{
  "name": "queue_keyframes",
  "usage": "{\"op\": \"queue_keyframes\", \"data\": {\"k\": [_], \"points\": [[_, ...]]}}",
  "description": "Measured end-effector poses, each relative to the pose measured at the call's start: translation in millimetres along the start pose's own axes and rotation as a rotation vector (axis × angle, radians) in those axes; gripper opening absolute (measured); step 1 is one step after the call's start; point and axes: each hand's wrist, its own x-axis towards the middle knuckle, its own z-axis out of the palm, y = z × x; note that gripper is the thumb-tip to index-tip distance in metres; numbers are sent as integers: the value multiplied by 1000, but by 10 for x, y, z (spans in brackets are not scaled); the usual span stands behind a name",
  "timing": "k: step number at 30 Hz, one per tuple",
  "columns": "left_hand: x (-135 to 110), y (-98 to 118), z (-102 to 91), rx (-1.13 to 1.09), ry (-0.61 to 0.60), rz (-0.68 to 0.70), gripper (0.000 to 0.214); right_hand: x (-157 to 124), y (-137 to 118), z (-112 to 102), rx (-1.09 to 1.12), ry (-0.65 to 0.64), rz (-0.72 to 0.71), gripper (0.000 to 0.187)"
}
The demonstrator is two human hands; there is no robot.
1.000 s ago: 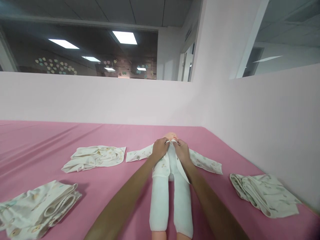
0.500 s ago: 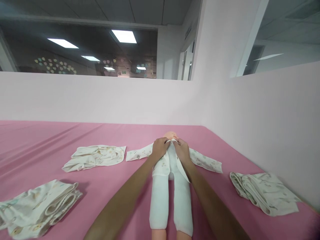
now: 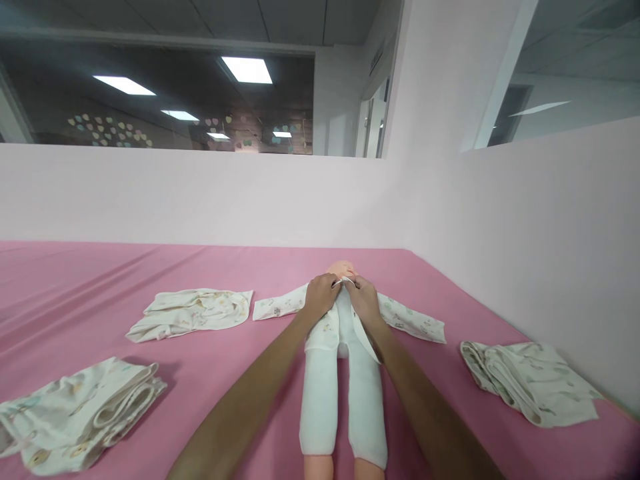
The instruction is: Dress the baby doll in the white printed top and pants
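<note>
A baby doll [image 3: 343,268] lies on its back with its head away from me. White cloth covers its body and legs [image 3: 319,400]. Over that lies a printed white baby jacket [image 3: 323,333], open down the front, its sleeves spread to both sides. At the doll's neck, my left hand [image 3: 320,295] is closed on the left edge of the jacket's collar. Just across from it, my right hand [image 3: 365,298] pinches the right edge. The collar edges nearly meet between my fingers, and the fastening there is too small to make out.
A pink sheet [image 3: 225,380] covers the surface. Folded printed garments lie around: one garment [image 3: 193,313] left of the doll, a thicker bundle [image 3: 83,413] at the near left, and another garment [image 3: 533,383] at the right. White walls [image 3: 200,200] close the back and right.
Both hands stay at the doll's collar with almost no movement. The whole view has shifted very slightly.
</note>
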Motion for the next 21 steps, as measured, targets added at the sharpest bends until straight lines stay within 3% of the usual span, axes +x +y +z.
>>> {"op": "queue_keyframes", "data": {"k": [12,21], "points": [[-12,26,-35,-355,-8,-134,18,-88,-87,17,-122,-64,-83,31],[9,-18,-136,-761,-222,-329,25,-134,-140,-12,-184,-116,-111,45]]}}
